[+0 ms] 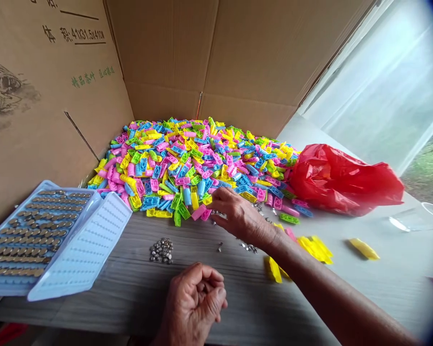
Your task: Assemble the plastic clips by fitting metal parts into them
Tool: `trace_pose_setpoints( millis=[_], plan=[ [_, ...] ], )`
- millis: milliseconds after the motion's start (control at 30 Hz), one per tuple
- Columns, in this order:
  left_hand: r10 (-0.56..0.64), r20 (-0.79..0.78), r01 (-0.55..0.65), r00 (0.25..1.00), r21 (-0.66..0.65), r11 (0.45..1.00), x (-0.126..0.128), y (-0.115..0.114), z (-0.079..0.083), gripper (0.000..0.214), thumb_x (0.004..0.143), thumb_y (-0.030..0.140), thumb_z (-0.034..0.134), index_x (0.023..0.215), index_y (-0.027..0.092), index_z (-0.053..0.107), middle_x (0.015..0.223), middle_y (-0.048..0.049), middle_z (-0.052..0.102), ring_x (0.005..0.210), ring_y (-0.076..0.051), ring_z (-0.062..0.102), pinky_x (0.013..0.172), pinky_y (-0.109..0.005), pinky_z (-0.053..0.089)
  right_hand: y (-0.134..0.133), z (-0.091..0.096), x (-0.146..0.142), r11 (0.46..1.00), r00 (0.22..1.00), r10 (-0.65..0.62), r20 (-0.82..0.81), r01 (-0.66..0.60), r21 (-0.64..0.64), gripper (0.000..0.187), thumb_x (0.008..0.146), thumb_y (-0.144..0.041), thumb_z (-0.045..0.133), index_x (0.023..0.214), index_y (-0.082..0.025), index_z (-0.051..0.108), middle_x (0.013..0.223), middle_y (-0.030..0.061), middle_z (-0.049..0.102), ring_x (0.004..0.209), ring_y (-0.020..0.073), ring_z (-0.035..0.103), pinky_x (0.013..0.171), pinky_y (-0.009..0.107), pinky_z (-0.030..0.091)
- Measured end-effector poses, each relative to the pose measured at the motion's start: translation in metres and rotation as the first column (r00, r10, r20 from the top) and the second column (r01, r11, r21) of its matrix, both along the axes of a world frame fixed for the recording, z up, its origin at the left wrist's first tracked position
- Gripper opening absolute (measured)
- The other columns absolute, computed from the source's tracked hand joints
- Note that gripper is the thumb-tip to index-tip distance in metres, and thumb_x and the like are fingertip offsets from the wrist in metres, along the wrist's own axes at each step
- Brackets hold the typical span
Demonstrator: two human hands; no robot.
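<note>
My right hand (234,211) reaches to the front edge of a heap of small plastic shells (187,163) in pink, yellow, blue and green. Its thumb and fingertips close at a pink plastic shell (199,212); the exact contact is partly hidden. Close to the table's front edge, my left hand (198,302) is curled with the palm turned up and inward. What its fingers hold, if anything, cannot be made out. A small pile of shiny metal pieces (161,251) lies ahead of it, and a single metal bit (220,247) sits between the two hands.
Blue trays (82,250) with rows of round metal discs stand at the left. Cardboard walls (245,57) enclose the heap. To the right are a red plastic bag (346,182), yellow pieces (315,249), a lone yellow piece (363,249) and a clear cup (414,218).
</note>
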State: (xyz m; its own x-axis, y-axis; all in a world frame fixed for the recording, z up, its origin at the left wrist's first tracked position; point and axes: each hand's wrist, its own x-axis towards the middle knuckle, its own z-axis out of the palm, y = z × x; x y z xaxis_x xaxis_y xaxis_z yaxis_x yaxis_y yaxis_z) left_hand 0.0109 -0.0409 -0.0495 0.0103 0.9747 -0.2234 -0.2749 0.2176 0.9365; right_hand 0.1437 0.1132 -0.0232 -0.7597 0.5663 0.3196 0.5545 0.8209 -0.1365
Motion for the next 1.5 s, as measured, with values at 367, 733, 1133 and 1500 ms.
trace_pose_setpoints(
  millis=[367, 733, 1133, 1500],
  plan=[
    [0.181, 0.262, -0.146, 0.948, -0.149, 0.978, -0.007, 0.009, 0.014, 0.026, 0.074, 0.038, 0.073, 0.086, 0.015, 0.071, 0.073, -0.0053, 0.068, 0.057, -0.012, 0.058, 0.047, -0.020, 0.041, -0.033, 0.012, 0.014, 0.985, 0.970, 0.159, -0.185, -0.143, 0.101, 0.021, 0.091, -0.009, 0.048, 0.091, -0.014, 0.068, 0.079, 0.0062, 0.059, 0.071, 0.0156, 0.050, 0.063, 0.029, 0.044],
    [0.186, 0.588, -0.043, 0.787, -0.249, 0.967, 0.000, 0.019, 0.031, 0.021, 0.065, 0.032, 0.082, 0.081, 0.019, 0.078, 0.073, -0.0025, 0.068, 0.056, -0.005, 0.048, 0.045, -0.014, 0.036, -0.101, 0.021, 0.012, 0.969, 0.767, 0.031, -0.641, -0.181, -0.169, 0.039, 0.084, 0.000, 0.053, 0.113, -0.024, 0.064, 0.087, 0.0062, 0.066, 0.085, 0.0190, 0.059, 0.071, 0.034, 0.053],
    [0.260, 0.471, -0.166, 0.843, -0.233, 0.958, 0.007, 0.012, 0.042, 0.019, 0.065, 0.033, 0.082, 0.076, 0.021, 0.072, 0.061, 0.0041, 0.060, 0.051, -0.005, 0.046, 0.050, -0.013, 0.041, -0.131, -0.003, -0.006, 0.859, 0.441, -0.420, -0.793, -0.089, -0.504, 0.027, 0.075, -0.018, 0.074, 0.099, -0.026, 0.067, 0.080, 0.0016, 0.065, 0.073, 0.0172, 0.058, 0.064, 0.031, 0.050],
    [-0.148, 0.003, 0.148, 0.989, 0.006, 0.989, -0.019, 0.008, 0.031, 0.014, 0.064, 0.023, 0.081, 0.077, 0.023, 0.076, 0.070, 0.0009, 0.060, 0.057, -0.010, 0.055, 0.051, -0.018, 0.046, -0.132, 0.019, 0.028, 0.832, 0.765, -0.270, -0.585, -0.121, -0.542, 0.025, 0.080, -0.011, 0.064, 0.103, -0.022, 0.066, 0.085, 0.0053, 0.066, 0.079, 0.0174, 0.062, 0.069, 0.031, 0.053]
  ],
)
